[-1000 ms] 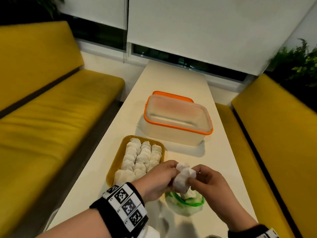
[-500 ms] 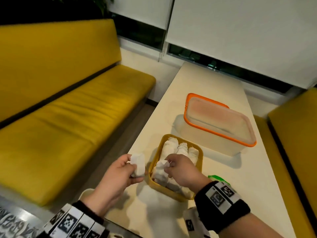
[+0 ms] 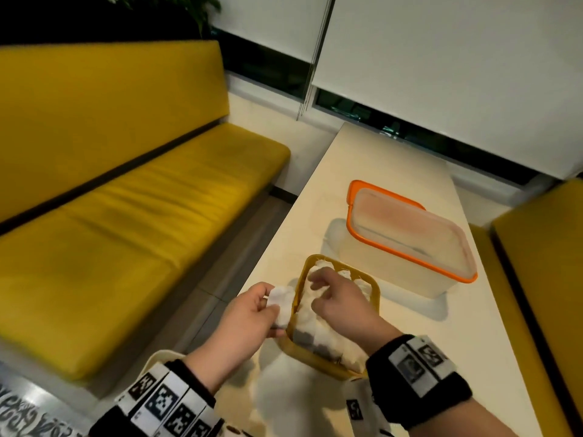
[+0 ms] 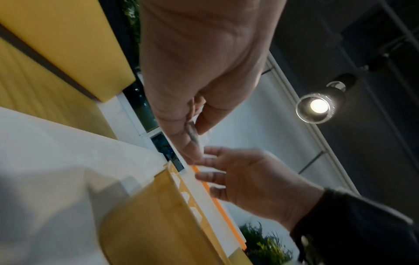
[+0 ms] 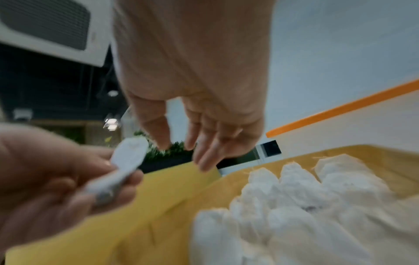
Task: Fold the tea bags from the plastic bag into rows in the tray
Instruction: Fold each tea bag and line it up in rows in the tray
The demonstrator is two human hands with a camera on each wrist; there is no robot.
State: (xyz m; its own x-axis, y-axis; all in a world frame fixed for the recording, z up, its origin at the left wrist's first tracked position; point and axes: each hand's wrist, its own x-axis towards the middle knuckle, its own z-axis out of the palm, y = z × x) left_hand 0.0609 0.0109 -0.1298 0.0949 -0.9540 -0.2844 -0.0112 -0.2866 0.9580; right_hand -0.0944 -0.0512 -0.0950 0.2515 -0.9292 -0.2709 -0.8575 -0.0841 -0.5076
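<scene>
A yellow tray (image 3: 374, 287) on the white table holds rows of folded white tea bags (image 3: 325, 337). My left hand (image 3: 269, 299) pinches one folded tea bag (image 3: 282, 305) between thumb and fingers, just outside the tray's left rim. In the right wrist view that tea bag (image 5: 130, 159) stands upright in the left hand's fingers. My right hand (image 3: 315, 293) hovers over the tray's far left part, holding nothing. Its fingers (image 5: 204, 154) hang straight and spread above the rim. The plastic bag is out of sight behind my right forearm.
A clear lidded container with an orange rim (image 3: 410, 244) stands just behind the tray to the right. The tray sits close to the table's left edge (image 3: 284, 234). Yellow benches run along the left (image 3: 126, 216) and right (image 3: 549, 279) sides.
Both hands left the plastic bag, where they held one tea bag together, and moved left to the tray. The left hand alone keeps the bag; the right hand lifted off the rows.
</scene>
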